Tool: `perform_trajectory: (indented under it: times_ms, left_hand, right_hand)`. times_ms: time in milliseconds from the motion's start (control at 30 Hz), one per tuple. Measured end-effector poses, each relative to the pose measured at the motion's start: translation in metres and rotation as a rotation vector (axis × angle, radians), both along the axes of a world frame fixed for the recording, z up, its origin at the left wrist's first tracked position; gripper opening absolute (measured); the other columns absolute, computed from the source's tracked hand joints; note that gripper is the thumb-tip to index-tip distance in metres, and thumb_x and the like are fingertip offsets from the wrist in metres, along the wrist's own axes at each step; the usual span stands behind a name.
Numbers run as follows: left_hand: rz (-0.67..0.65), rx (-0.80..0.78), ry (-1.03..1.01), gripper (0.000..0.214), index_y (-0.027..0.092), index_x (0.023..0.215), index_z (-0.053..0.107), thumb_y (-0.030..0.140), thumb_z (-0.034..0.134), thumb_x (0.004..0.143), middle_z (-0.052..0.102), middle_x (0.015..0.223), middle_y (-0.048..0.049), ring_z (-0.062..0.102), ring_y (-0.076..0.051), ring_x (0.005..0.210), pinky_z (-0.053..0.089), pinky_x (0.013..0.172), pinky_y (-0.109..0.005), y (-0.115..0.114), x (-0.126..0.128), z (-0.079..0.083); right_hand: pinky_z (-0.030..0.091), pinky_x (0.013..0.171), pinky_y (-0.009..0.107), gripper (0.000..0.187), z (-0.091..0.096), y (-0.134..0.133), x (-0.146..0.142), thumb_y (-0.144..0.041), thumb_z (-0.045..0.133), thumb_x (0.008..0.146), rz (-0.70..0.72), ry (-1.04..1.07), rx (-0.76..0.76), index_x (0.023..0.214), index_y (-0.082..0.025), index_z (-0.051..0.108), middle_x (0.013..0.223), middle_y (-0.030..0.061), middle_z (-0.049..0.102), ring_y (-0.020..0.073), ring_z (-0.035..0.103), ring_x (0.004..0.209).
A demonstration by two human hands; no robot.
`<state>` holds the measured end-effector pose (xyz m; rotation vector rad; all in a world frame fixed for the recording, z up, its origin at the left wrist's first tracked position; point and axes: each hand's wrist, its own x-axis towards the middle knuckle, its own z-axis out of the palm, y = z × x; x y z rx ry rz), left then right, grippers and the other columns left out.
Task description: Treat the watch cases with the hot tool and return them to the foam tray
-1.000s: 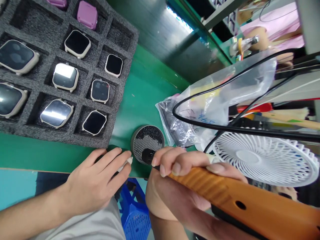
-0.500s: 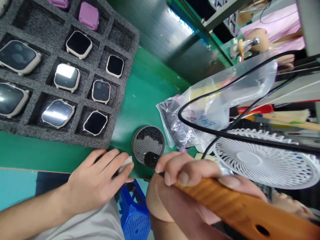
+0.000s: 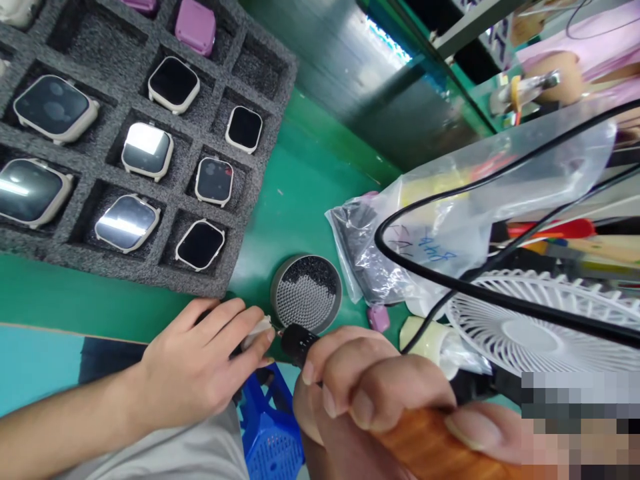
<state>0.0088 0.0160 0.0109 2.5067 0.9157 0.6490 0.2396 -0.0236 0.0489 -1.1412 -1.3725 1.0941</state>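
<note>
My left hand (image 3: 200, 360) is closed around a small cream watch case (image 3: 259, 328) at the front edge of the green bench; most of the case is hidden by the fingers. My right hand (image 3: 370, 380) grips an electric screwdriver with a wood-brown body (image 3: 430, 437) and a black nose (image 3: 298, 343). The tip of the screwdriver points left and meets, or nearly meets, the watch case. Just beyond both hands stands a round metal tin (image 3: 306, 293) with a perforated plate and many tiny dark screws on it.
A grey foam tray (image 3: 227, 263) with several cream smartwatches and purple cases lies at the left. Clear plastic bags (image 3: 425, 220), a looping black cable (image 3: 385, 233), a purple piece (image 3: 378, 318) and a white fan (image 3: 525, 327) crowd the right. A blue stool (image 3: 273, 433) is below.
My right hand has brought the screwdriver's tip left and down from above the tin to the watch case. The left hand keeps its hold. The view has shifted slightly.
</note>
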Motion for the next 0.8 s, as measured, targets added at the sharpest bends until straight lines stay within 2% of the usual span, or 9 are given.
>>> perform_trajectory:
  times_ms: [133,233,300,433,533,667,733,800]
  left_hand:
    - [0.004,0.002,-0.004,0.028,0.022,0.125,0.073,0.033,0.066,0.1,0.072,0.132,-0.0034,0.062,-0.024,0.118,0.045,0.094,-0.042,0.001,0.0,0.001]
    - [-0.005,0.003,0.0,0.028,0.021,0.125,0.073,0.032,0.064,0.1,0.071,0.133,-0.0049,0.062,-0.025,0.119,0.045,0.094,-0.043,0.001,0.0,0.001]
    - [-0.02,0.0,0.005,0.03,0.02,0.126,0.072,0.029,0.059,0.1,0.071,0.135,-0.0062,0.061,-0.026,0.12,0.045,0.094,-0.044,0.001,-0.001,0.002]
    - [-0.029,-0.006,0.0,0.034,0.019,0.126,0.072,0.023,0.053,0.098,0.07,0.135,-0.0076,0.061,-0.028,0.121,0.044,0.094,-0.045,0.001,-0.001,0.001]
    - [-0.021,-0.007,-0.007,0.032,0.019,0.124,0.072,0.022,0.054,0.097,0.07,0.134,-0.0076,0.061,-0.028,0.12,0.045,0.093,-0.044,0.002,-0.001,0.0]
    - [-0.009,-0.003,-0.014,0.033,0.02,0.124,0.073,0.02,0.055,0.096,0.071,0.132,-0.0073,0.062,-0.027,0.118,0.045,0.093,-0.043,0.002,0.0,0.001]
    - [-0.009,-0.003,-0.019,0.033,0.02,0.123,0.073,0.019,0.054,0.096,0.071,0.131,-0.0077,0.062,-0.027,0.116,0.046,0.092,-0.043,0.002,0.0,0.001]
    - [-0.011,-0.004,-0.02,0.032,0.02,0.123,0.073,0.019,0.053,0.097,0.071,0.131,-0.0076,0.062,-0.027,0.116,0.046,0.093,-0.044,0.002,0.0,0.0]
  right_hand:
    - [0.059,0.057,0.046,0.027,0.0,0.002,-0.001,-0.051,0.044,0.101,0.001,0.065,-0.008,0.103,-0.036,0.067,0.064,-0.0029,0.055,0.0209,0.059,0.05]
    - [0.058,0.054,0.043,0.028,0.0,0.013,-0.007,-0.055,0.047,0.1,0.057,0.115,0.057,0.107,-0.037,0.067,0.064,-0.0039,0.056,0.0206,0.06,0.051]
    - [0.057,0.052,0.039,0.03,0.007,0.021,-0.01,-0.058,0.046,0.1,0.087,0.135,0.075,0.109,-0.037,0.066,0.066,-0.0042,0.058,0.0203,0.061,0.053]
    - [0.061,0.065,0.041,0.04,0.037,0.037,-0.005,-0.042,0.03,0.107,0.223,-0.027,-0.129,0.101,-0.032,0.067,0.072,-0.001,0.066,0.0206,0.069,0.067]
    - [0.063,0.075,0.045,0.04,0.05,0.043,0.002,-0.044,0.032,0.108,0.319,-0.105,-0.187,0.097,-0.029,0.068,0.071,0.0,0.068,0.0228,0.073,0.075]
    - [0.062,0.065,0.039,0.042,0.035,0.041,0.005,-0.048,0.034,0.107,0.277,-0.064,-0.157,0.09,-0.032,0.068,0.067,-0.002,0.065,0.019,0.07,0.065]
    - [0.06,0.061,0.038,0.039,0.026,0.039,0.001,-0.054,0.042,0.104,0.233,-0.031,-0.118,0.086,-0.032,0.068,0.067,-0.0024,0.062,0.0178,0.067,0.06]
    - [0.06,0.063,0.041,0.036,0.024,0.038,-0.004,-0.063,0.053,0.097,0.149,-0.056,-0.105,0.088,-0.031,0.068,0.072,-0.0007,0.062,0.02,0.068,0.066]
